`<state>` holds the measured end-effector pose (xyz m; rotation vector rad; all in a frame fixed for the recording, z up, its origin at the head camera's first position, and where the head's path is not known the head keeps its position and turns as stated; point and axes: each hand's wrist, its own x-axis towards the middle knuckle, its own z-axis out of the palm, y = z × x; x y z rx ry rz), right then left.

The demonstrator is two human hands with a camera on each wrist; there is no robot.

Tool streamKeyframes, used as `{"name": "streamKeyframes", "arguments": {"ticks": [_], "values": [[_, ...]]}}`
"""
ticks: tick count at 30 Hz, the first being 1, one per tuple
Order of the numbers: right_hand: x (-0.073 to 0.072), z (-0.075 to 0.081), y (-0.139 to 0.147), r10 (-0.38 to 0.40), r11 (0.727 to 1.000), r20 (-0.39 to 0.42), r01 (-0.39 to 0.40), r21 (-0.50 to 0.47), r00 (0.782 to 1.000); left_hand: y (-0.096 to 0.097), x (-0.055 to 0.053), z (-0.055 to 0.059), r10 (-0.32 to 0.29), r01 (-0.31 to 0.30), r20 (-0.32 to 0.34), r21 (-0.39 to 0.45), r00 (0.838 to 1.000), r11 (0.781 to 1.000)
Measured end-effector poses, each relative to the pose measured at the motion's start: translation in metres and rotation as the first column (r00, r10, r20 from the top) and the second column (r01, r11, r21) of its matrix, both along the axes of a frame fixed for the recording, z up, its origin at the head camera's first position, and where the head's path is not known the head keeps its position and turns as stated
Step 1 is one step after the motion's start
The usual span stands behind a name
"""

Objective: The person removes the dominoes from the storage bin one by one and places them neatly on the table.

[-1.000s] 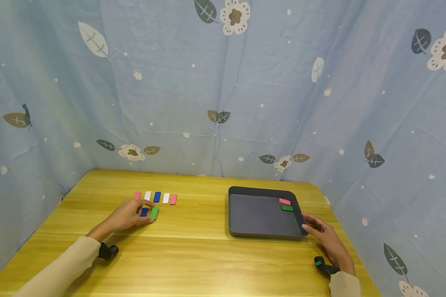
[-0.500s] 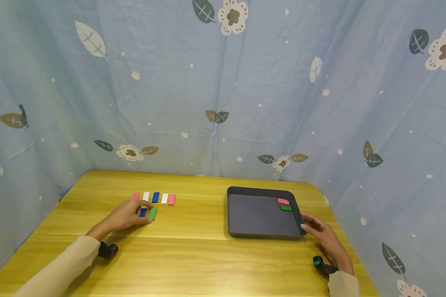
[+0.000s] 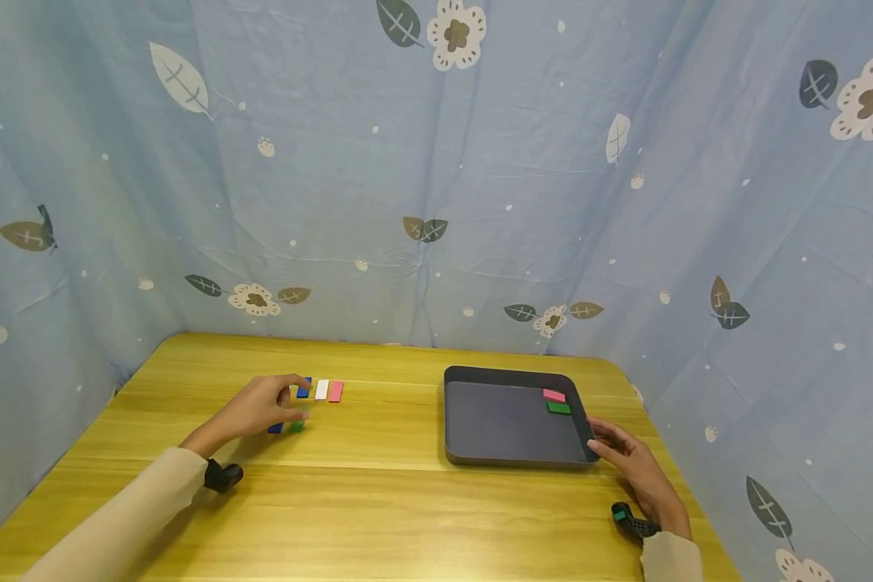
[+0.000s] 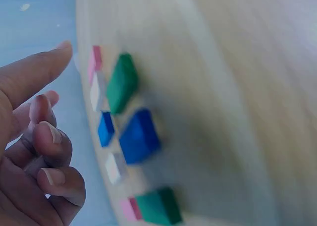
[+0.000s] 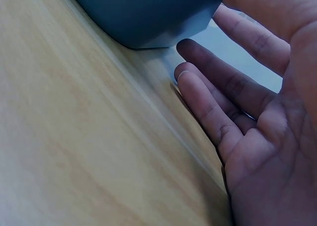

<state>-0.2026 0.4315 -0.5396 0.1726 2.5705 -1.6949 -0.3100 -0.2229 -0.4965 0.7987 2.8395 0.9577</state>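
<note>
My left hand (image 3: 250, 406) hovers over the small coloured blocks at the left, thumb and forefinger spread with nothing between them. Below it in the left wrist view lie a green block (image 4: 123, 83), a blue block (image 4: 139, 139) and another green block (image 4: 161, 206). Behind these runs a row with a pink block (image 3: 336, 392), a white block (image 3: 322, 390) and a blue block (image 3: 303, 388); the hand hides the row's left end from the head view. At the right, my right hand (image 3: 634, 461) holds the dark grey tray (image 3: 505, 461) by its right wall, thumb over the rim, lower fingers loose.
Inside the tray, near its right wall, lie a pink block (image 3: 554, 395) and a green block (image 3: 558, 408). The wooden table (image 3: 378, 517) ends at a blue patterned curtain (image 3: 349, 178) behind and on both sides.
My left hand has risen a little off the front blocks and shifted back, its thumb and forefinger parting from the green block, which stays on the table. The right hand and tray keep still.
</note>
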Motion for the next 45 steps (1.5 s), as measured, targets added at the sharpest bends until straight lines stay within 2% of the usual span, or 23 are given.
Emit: {"name": "streamKeyframes", "arguments": {"ticks": [10,14,18,25,37,45], "values": [[0.000,-0.003,0.001,0.006,1.000,-0.004,-0.006,0.006,1.000,0.048,-0.018,0.014,-0.072,0.072,-0.076,0.000,0.995,0.997],[0.000,-0.004,0.001,0.009,1.000,0.001,-0.009,-0.007,1.000,0.070,-0.023,0.020,-0.118,0.119,-0.070,0.021,0.991,0.993],[0.000,-0.006,0.001,0.003,1.000,0.000,-0.003,-0.007,1.000,0.090,-0.030,0.025,-0.132,0.134,-0.047,0.037,0.990,0.990],[0.000,-0.007,-0.001,-0.019,1.000,-0.013,0.019,0.009,1.000,0.123,-0.041,0.028,-0.166,0.171,-0.081,0.058,0.983,0.983],[0.000,-0.005,0.000,-0.006,1.000,-0.020,0.006,0.021,1.000,0.181,-0.053,0.027,-0.241,0.245,-0.064,0.071,0.968,0.967],[0.000,-0.004,0.001,0.008,1.000,-0.035,-0.008,0.012,0.999,0.219,-0.059,0.031,-0.308,0.312,-0.064,0.086,0.949,0.946]]}}
